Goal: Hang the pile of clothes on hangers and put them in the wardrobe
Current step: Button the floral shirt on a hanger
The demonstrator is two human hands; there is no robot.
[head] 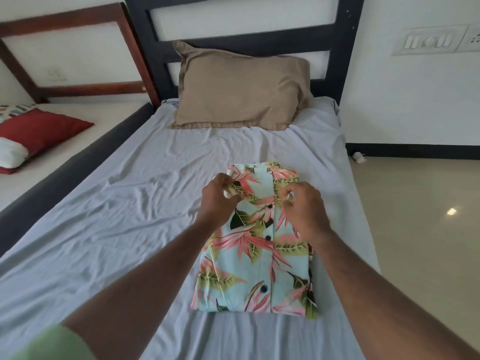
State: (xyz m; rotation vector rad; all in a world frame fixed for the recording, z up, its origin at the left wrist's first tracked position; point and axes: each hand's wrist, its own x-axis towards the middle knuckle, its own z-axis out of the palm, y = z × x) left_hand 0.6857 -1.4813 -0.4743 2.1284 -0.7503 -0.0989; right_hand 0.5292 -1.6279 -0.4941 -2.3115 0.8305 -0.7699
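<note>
Shirt: a folded short-sleeved shirt of pale blue cloth printed with pink flowers and green leaves (255,258) lies flat on the bed, front side up, its button placket running down the middle with three dark round buttons showing. It sits toward the right edge of the mattress, about midway between the pillow and the near end, collar end toward the headboard.
Under the shirt: darker cloth peeks out along its right edge; I cannot tell what it is.
Left hand: the left hand (220,198) is at the shirt's upper left corner, fingers curled and pinching the cloth by the collar, where a white bit of fabric shows between thumb and fingers.
Right hand: the right hand (305,206) is at the upper right part of the shirt, just right of the placket, fingers curled and pinching a fold of cloth.
Arms: both forearms are bare; a light green sleeve (55,342) shows at the lower left corner of the view.
Bed: a wrinkled pale lavender-grey bedsheet (124,203) covers the mattress.
Headboard: a dark slatted frame (340,48) stands against the white wall.
Pillow: a taupe fabric pillow (241,87) leans at the head end, centred against the headboard.
Neighbouring bed: to the left, a second bed with a reddish-brown wooden headboard (65,19) carries a red cushion (41,128).
Floor: glossy beige tiles (420,216) lie to the right of the bed.
</note>
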